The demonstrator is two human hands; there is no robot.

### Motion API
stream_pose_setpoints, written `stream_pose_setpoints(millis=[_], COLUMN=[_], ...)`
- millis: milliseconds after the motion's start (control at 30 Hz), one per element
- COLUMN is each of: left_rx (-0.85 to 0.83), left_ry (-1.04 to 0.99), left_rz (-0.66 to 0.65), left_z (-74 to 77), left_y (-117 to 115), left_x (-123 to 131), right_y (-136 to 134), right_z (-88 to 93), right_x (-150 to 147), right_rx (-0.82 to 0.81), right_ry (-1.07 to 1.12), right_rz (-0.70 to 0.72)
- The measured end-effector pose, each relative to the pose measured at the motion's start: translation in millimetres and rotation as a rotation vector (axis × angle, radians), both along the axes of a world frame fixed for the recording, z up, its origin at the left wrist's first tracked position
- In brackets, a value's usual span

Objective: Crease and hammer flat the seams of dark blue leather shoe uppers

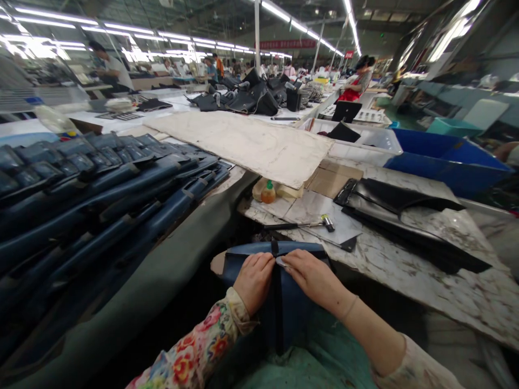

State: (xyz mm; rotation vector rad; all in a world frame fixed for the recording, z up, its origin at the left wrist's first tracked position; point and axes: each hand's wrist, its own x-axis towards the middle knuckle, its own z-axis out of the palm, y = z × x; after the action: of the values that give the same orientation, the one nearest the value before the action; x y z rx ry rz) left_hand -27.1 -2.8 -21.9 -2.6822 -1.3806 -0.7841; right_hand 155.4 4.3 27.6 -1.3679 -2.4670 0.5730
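At six o'clock, the blue piece lies under the left hand, curled with its grip impossible to tell, and the right hand, which pinches a small pale object.

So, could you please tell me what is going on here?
A person is working on a blue panel with a dark strap down its middle. The left hand presses beside the strap; the right hand holds a small pale object against it. A hammer lies on the marbled table ahead, and many blue pieces are piled at left.
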Motion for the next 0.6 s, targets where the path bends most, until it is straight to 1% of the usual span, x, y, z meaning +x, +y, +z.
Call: stream_pose_setpoints(millis=[133,233,367,500,600], left_rx=[-0.017,-0.053,-0.060,-0.072,-0.074], left_ry=[0.029,0.034,0.010,-0.007,-0.015], left_rz=[0.003,0.031,0.042,0.067,0.076], left_z=[-3.0,-1.0,1.9,2.5,0.9], left_y=[1,2,2,1,-2], left_x=[-1,-1,1,2,1], right_y=[-2,0,4,5,3], right_z=[-3.9,-6.3,-9.8,-11.8,-12.4], right_x=[-7,-13,-19,-22,-19], right_rx=[0.013,0.035,0.112,0.157,0.188], right_ry=[-0.003,-0.039,-0.121,-0.174,-0.209], right_rz=[-0.060,-0.083,-0.121,-0.096,-0.076])
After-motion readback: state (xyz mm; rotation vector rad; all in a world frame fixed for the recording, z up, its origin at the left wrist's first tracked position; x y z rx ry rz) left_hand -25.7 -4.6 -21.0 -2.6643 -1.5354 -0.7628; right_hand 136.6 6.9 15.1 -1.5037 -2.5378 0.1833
